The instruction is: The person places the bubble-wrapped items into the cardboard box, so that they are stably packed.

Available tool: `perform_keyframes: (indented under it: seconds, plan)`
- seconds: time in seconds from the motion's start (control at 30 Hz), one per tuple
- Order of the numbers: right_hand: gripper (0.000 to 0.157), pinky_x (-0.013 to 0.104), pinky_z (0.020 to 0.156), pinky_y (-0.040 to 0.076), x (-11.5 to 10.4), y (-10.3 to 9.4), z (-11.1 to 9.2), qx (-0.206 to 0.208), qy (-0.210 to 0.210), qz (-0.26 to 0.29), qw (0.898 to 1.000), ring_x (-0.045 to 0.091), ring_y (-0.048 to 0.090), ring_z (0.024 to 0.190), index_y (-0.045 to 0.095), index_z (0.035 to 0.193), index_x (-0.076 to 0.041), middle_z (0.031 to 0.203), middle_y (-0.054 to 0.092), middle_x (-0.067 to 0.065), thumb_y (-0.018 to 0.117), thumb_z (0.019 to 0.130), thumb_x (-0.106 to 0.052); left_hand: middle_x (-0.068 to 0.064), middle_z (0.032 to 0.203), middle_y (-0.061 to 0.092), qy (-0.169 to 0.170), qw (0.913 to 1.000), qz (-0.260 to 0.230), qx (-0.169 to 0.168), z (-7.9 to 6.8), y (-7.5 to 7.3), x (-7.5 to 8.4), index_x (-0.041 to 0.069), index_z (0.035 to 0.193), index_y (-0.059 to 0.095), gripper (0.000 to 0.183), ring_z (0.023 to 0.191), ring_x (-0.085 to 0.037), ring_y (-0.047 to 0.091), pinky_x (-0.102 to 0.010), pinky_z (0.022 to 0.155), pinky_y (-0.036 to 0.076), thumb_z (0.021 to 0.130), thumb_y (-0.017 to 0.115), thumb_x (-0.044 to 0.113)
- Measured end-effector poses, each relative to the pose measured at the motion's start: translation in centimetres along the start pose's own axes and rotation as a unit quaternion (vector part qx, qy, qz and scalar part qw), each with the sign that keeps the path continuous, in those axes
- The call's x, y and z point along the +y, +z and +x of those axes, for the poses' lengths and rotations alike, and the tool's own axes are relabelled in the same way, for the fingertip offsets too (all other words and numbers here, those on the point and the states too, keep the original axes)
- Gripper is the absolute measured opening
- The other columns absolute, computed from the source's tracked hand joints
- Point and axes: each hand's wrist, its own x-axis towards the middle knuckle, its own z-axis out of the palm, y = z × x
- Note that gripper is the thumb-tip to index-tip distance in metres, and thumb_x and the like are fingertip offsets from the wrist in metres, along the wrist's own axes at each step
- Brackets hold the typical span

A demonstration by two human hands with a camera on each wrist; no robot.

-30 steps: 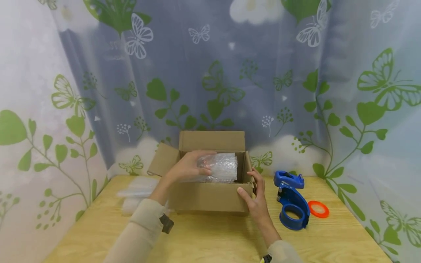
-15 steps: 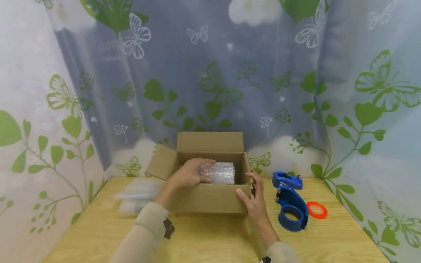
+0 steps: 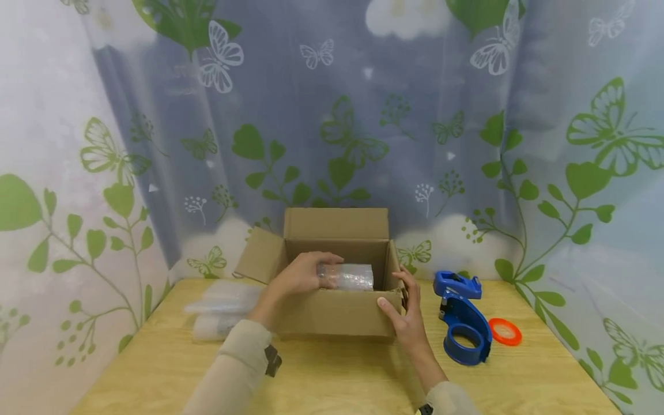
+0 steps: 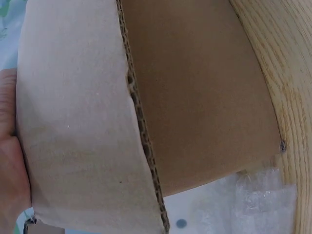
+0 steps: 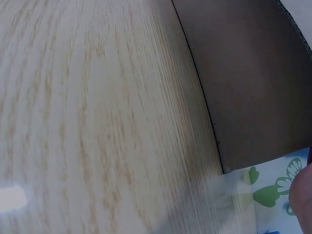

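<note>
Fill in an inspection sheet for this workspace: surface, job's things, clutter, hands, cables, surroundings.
Surface: wood-grain table.
Job's things: open cardboard box; bubble-wrapped item in it, lower edge hidden.
Clutter: clear plastic packaging to the box's left; large blue dispenser, small blue dispenser and orange ring to its right.
Hands: left hand holds bubble-wrapped item; right hand grips the box's near right corner.
Cables: nothing seen.
Surroundings: patterned curtain behind.

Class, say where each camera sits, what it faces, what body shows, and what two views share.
Head: on the head, facing forward and down at the box; sleeves, left grip, right grip show.
Left wrist: wrist-worn, facing the box; part of left grip shows.
Right wrist: wrist-worn, facing table and box; part of right grip shows.
Wrist views share box and table.
</note>
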Motion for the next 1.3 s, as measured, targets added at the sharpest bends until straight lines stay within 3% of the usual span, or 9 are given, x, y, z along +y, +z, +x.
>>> perform_keyframes:
  seconds: [0.17, 0.4, 0.6, 0.83, 1.0, 1.17, 1.3]
  plan:
    - [0.058, 0.080, 0.113, 0.018, -0.1, -0.1, 0.2, -0.004, -0.003, 0.000, 1.000, 0.042, 0.019, 0.155, 0.038, 0.151, -0.012, 0.170, 0.018, 0.004, 0.065, 0.100, -0.009, 0.000, 0.143, 0.064, -0.017, 0.9983, -0.044, 0.033, -0.3, -0.3, 0.0, 0.020, 0.139, 0.066, 0.054, 0.139, -0.027, 0.054, -0.049, 0.116, 0.043, 0.088, 0.085, 0.020]
    - [0.056, 0.081, 0.113, 0.015, -0.3, -0.4, 0.3, -0.005, 0.007, 0.001, 1.000, 0.043, 0.015, 0.156, 0.039, 0.150, -0.015, 0.170, 0.017, -0.002, 0.065, 0.101, -0.011, 0.000, 0.140, 0.066, -0.017, 0.9975, -0.054, 0.043, -0.2, -0.4, 0.4, 0.020, 0.139, 0.066, 0.053, 0.138, -0.028, 0.054, -0.051, 0.117, 0.040, 0.089, 0.084, 0.022]
    - [0.056, 0.082, 0.113, 0.013, -0.3, -0.6, 0.2, -0.003, 0.007, 0.005, 1.000, 0.044, 0.014, 0.156, 0.038, 0.150, -0.012, 0.170, 0.018, 0.000, 0.065, 0.100, -0.009, 0.001, 0.135, 0.069, -0.013, 0.9963, -0.058, 0.062, -0.2, -0.2, 0.5, 0.021, 0.137, 0.067, 0.050, 0.137, -0.029, 0.056, -0.052, 0.116, 0.041, 0.090, 0.083, 0.023]
    - [0.054, 0.081, 0.113, 0.014, -0.1, -0.3, 0.2, 0.004, 0.008, 0.005, 1.000, 0.044, 0.014, 0.156, 0.040, 0.148, -0.013, 0.170, 0.018, 0.000, 0.064, 0.100, -0.009, 0.001, 0.129, 0.072, 0.022, 0.9917, -0.072, 0.104, -0.3, -0.3, 0.6, 0.014, 0.134, 0.070, 0.042, 0.135, -0.027, 0.057, -0.051, 0.116, 0.042, 0.094, 0.079, 0.024]
    - [0.056, 0.081, 0.113, 0.016, 0.2, 0.3, 0.2, -0.009, 0.002, 0.015, 1.000, 0.045, 0.015, 0.155, 0.039, 0.148, -0.011, 0.170, 0.016, 0.004, 0.065, 0.099, -0.006, 0.006, 0.136, 0.069, 0.015, 0.9881, -0.097, 0.119, -1.8, -1.3, 0.1, 0.018, 0.135, 0.069, 0.040, 0.136, -0.024, 0.056, -0.054, 0.115, 0.042, 0.098, 0.075, 0.032]
    - [0.056, 0.080, 0.114, 0.015, 0.1, 0.4, 0.1, -0.007, 0.016, 0.015, 1.000, 0.044, 0.014, 0.156, 0.039, 0.149, -0.013, 0.170, 0.016, 0.001, 0.065, 0.100, -0.010, -0.004, 0.136, 0.069, 0.025, 0.9837, -0.156, 0.085, -3.9, -3.3, -0.1, 0.018, 0.139, 0.066, 0.044, 0.131, -0.032, 0.060, -0.059, 0.108, 0.047, 0.099, 0.074, 0.032]
    - [0.055, 0.079, 0.114, 0.015, 0.0, 0.2, 0.2, 0.000, 0.016, 0.013, 1.000, 0.045, 0.014, 0.155, 0.039, 0.148, -0.013, 0.170, 0.017, 0.002, 0.065, 0.099, -0.010, -0.002, 0.138, 0.068, 0.026, 0.9822, -0.175, 0.064, -6.0, -5.4, 0.0, 0.021, 0.140, 0.065, 0.042, 0.131, -0.034, 0.060, -0.060, 0.109, 0.046, 0.100, 0.072, 0.032]
